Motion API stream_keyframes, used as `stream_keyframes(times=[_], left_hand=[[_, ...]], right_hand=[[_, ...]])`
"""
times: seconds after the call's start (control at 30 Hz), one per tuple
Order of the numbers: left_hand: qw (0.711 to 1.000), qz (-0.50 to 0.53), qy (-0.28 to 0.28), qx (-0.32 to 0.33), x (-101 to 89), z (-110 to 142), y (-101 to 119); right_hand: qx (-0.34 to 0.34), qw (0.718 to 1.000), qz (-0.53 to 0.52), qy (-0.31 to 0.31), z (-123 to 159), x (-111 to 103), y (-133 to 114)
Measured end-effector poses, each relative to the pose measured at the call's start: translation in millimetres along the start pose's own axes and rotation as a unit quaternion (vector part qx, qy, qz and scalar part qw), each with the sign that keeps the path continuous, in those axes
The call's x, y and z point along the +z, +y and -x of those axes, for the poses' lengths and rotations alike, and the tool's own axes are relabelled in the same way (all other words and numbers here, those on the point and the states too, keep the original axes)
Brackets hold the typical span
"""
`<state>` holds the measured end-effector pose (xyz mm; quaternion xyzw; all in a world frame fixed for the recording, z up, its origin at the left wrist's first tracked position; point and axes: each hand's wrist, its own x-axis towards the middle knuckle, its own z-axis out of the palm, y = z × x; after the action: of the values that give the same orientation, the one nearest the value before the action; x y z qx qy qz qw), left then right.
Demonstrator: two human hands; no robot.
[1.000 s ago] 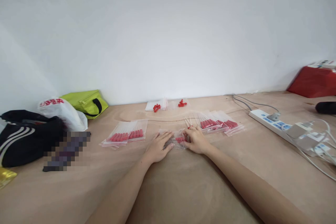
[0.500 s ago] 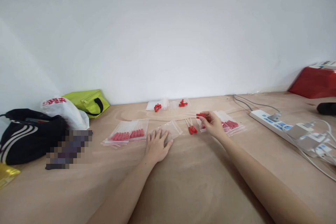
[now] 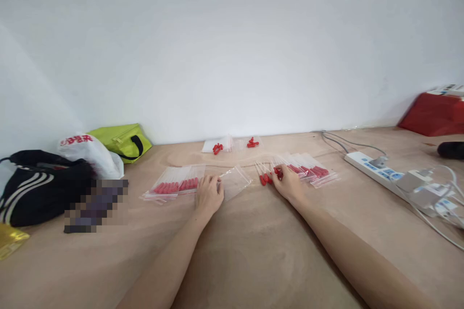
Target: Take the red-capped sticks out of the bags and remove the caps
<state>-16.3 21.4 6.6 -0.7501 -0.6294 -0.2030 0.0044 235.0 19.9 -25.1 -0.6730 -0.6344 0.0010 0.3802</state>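
A clear zip bag (image 3: 235,183) lies flat on the table in front of me. At its left end is my left hand (image 3: 210,194), fingers curled together on the plastic; the fingertips are partly hidden. My right hand (image 3: 288,183) is low over the table, pinching a dropper with a red bulb (image 3: 278,172); whether it holds more than one cannot be made out. Just left of these fingers, loose droppers (image 3: 265,179) with red bulbs and thin clear stems rest side by side, bulbs toward me.
Filled bags of red-bulbed droppers lie at left (image 3: 177,183) and right (image 3: 311,170). Red bulbs (image 3: 217,148) and clear stems lie by the wall. A power strip (image 3: 377,169) with cables is at right; a black bag (image 3: 43,188) and a lime-green bag (image 3: 119,141) are at left.
My right hand has come down and slightly toward me with the dropper, beside the loose ones. My left hand has slid left across the bag, its spread fingers now drawn together.
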Motion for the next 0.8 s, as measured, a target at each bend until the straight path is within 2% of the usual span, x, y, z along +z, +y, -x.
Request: stream_keyframes(times=[0.1, 0.17, 0.27, 0.4, 0.5, 0.63, 0.8], left_hand=[[0.999, 0.028, -0.019, -0.034, -3.4, -8.7, -8.7], [0.998, 0.035, -0.033, -0.044, -4.8, -12.2, -12.5], [0.995, 0.05, -0.064, -0.052, -5.6, -13.9, -13.7], [0.993, 0.062, -0.087, -0.055, -8.1, -14.9, -12.4], [0.994, 0.055, -0.05, -0.082, -16.3, -20.6, -20.0], [0.987, 0.03, 0.018, -0.156, -33.3, -31.9, -46.9], [0.975, 0.011, 0.041, -0.217, -43.9, -37.1, -79.1]], right_hand=[[0.044, 0.997, 0.069, -0.008, 1.3, -3.2, -3.1], [0.045, 0.994, 0.104, -0.006, 1.2, -4.8, -4.1], [0.027, 0.993, 0.119, 0.002, 0.7, -4.8, -4.1], [0.046, 0.992, 0.111, 0.028, 0.9, -3.8, -4.6], [0.04, 0.992, 0.12, 0.003, 1.7, -5.0, -6.8], [0.035, 0.991, 0.127, -0.005, 2.2, -6.0, -8.2], [0.028, 0.991, 0.127, 0.003, 2.7, -3.2, -6.1]])
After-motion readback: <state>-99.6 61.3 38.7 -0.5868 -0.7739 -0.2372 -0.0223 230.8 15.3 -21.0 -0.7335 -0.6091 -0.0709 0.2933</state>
